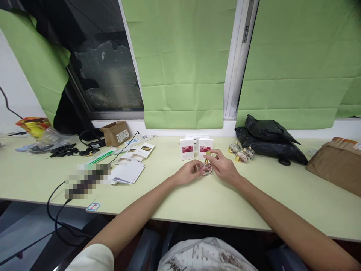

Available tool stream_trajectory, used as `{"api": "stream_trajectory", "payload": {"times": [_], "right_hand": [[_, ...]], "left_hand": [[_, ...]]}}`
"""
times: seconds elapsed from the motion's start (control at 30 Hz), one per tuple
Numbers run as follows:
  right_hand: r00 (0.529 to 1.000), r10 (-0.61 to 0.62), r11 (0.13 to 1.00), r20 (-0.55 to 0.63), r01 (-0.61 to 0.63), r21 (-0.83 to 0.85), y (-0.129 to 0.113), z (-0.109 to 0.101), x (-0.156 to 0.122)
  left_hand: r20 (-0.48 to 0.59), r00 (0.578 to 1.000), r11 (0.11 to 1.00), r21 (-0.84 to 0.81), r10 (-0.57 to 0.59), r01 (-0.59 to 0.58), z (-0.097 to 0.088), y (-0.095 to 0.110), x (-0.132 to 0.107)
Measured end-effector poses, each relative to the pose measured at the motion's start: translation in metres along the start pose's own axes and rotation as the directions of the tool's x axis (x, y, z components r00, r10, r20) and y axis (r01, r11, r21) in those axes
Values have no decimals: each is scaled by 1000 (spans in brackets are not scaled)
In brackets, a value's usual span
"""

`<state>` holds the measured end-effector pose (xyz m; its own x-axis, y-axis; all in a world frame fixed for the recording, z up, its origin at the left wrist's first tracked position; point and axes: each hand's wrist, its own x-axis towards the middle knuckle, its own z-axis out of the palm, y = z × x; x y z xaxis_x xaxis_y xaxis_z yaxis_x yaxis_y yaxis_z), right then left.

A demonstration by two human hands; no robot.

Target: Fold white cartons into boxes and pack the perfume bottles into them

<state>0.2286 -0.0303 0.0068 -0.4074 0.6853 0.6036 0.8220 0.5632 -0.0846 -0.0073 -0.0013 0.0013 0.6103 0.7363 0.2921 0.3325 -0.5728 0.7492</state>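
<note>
A small clear bottle with pink content and a gold cap [207, 168] lies on the pale green table [175, 195] between my hands. My left hand [188, 172] curls round its left side. My right hand [222, 165] pinches the gold cap end with thumb and forefinger. Just behind stand small white boxes with a pink picture [187, 148], and to the right lie several similar gold-capped bottles [241, 154].
A black plastic bag [269, 141] and a brown cardboard parcel [337, 163] lie at the right. At the left are white leaflets [128, 171], a small cardboard box [115, 133], black cables [63, 150] and a blurred object. Green window blinds hang behind.
</note>
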Motion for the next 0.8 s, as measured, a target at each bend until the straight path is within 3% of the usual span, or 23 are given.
{"api": "stream_trajectory", "payload": {"times": [0.8], "right_hand": [[989,19,999,148,-12,-53,-2,5,0]], "left_hand": [[-12,1000,1000,6,5,-5,1,-2,0]]}}
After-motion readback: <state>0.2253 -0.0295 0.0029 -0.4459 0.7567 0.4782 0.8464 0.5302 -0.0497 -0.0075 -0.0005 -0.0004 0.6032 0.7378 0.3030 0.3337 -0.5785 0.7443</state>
